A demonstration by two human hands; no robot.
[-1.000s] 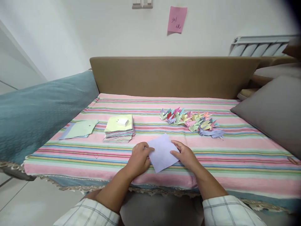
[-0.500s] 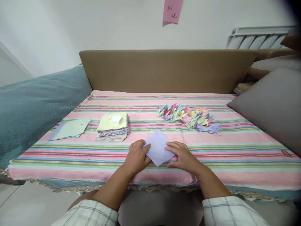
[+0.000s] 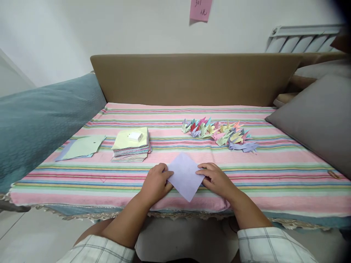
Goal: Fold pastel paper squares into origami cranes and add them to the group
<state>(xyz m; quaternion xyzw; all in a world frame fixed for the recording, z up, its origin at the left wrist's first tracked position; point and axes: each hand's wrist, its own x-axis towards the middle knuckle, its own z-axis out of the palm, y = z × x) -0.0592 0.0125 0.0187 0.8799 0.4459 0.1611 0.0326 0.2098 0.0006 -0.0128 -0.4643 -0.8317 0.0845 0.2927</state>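
A square sheet of lilac paper (image 3: 185,178) is turned like a diamond in front of me, one corner pointing toward me. My left hand (image 3: 157,181) pinches its left corner, thumb on top and fingers partly hidden under it. At the right corner, my right hand (image 3: 215,179) grips the paper between thumb and fingers. Beyond it and to the right lies a cluster of folded paper cranes (image 3: 219,133) in many colours. A flat lilac folded piece (image 3: 243,147) lies at the near end of that cluster.
A thick stack of coloured paper (image 3: 129,148) stands to the left, with a small white block (image 3: 135,136) on top. Farther left lie a few loose sheets (image 3: 82,148). A striped cloth (image 3: 95,190) covers the seat. Grey cushions (image 3: 318,113) lean at the right.
The lilac paper's near corner has come closer to me, and the sheet looks larger. My right hand has closed onto its right corner. The view has tilted slightly downward.
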